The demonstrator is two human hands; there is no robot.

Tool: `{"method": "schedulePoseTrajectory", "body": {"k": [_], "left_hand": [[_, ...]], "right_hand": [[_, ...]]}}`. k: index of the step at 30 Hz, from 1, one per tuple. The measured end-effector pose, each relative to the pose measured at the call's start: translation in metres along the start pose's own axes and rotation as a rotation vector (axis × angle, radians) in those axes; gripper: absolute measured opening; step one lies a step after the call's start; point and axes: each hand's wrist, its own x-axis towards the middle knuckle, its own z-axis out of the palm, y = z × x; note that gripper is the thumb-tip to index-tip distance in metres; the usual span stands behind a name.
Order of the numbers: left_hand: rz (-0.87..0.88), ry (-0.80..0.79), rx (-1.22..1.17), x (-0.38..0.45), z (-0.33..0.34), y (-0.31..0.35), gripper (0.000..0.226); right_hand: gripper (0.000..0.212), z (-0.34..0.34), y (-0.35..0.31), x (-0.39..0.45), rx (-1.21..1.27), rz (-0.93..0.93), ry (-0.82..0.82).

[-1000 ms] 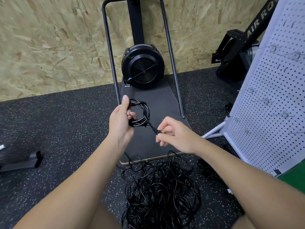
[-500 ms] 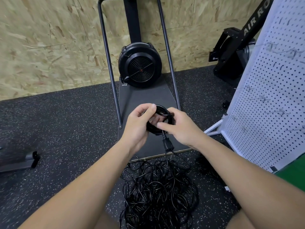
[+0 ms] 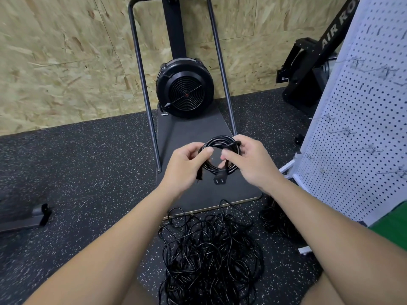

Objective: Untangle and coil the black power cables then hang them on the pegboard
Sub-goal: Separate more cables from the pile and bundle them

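Both hands, left hand (image 3: 187, 164) and right hand (image 3: 248, 161), pinch the coil (image 3: 217, 143) (plug (image 3: 220, 179) dangling) so its loops stay together.

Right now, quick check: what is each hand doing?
Left hand: closed on the left side of the coiled black power cable.
Right hand: closed on the coil's right side, near the top.

Cable tangle (image 3: 211, 256) left of pegboard (image 3: 361, 133)
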Motion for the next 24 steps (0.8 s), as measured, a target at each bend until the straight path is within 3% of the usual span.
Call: {"method": "schedulePoseTrajectory", "body": {"k": [6, 12, 17, 20, 24], "left_hand": [[-0.040, 0.009, -0.103, -0.005, 0.008, -0.006, 0.016], [-0.180, -0.028, -0.329, -0.006, 0.031, -0.012, 0.018], [-0.202, -0.039, -0.361, 0.007, 0.061, -0.012, 0.016], [-0.223, -0.029, -0.381, 0.019, 0.082, -0.016, 0.017], [-0.264, -0.056, -0.396, 0.028, 0.125, -0.029, 0.015]], "right_hand": [[0.019, -0.003, 0.007, 0.000, -0.008, 0.049, -0.065], [0.072, -0.020, 0.018, 0.002, 0.057, 0.220, -0.046], [0.089, -0.039, 0.022, 0.011, 0.182, 0.310, 0.058], [0.080, -0.054, 0.027, 0.011, 0.123, 0.326, 0.107], [0.037, -0.089, 0.056, -0.005, 0.059, 0.333, 0.137]]}}
